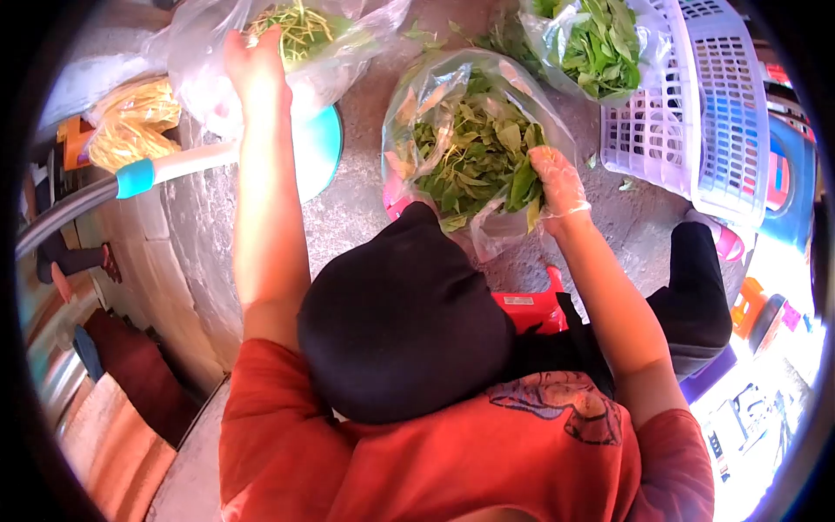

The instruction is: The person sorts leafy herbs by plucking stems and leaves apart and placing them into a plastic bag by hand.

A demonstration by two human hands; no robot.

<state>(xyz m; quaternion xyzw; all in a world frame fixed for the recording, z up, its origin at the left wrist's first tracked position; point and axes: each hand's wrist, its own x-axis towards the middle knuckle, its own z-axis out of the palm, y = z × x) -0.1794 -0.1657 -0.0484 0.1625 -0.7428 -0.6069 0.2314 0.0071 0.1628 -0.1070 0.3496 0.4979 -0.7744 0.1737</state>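
Note:
My left hand (255,70) reaches over the near side of a clear plastic bag holding thin green-yellow stems (300,30). Its thumb shows beside the stems; the other fingers are mostly hidden. My right hand (559,187) wears a thin clear plastic glove. Its fingers are closed on a leafy green sprig (524,181) at the right side of a second open clear bag (404,113). A heap of loose green leaves (474,161) fills that bag, which stands on the ground in front of me.
A third bag of green leaves (600,52) lies at the upper right, against white plastic baskets (648,143). Left of me are a turquoise-and-white round object (326,157) with a pole (135,178) and a yellow plastic bundle (135,122). A red stool (535,313) is beneath me.

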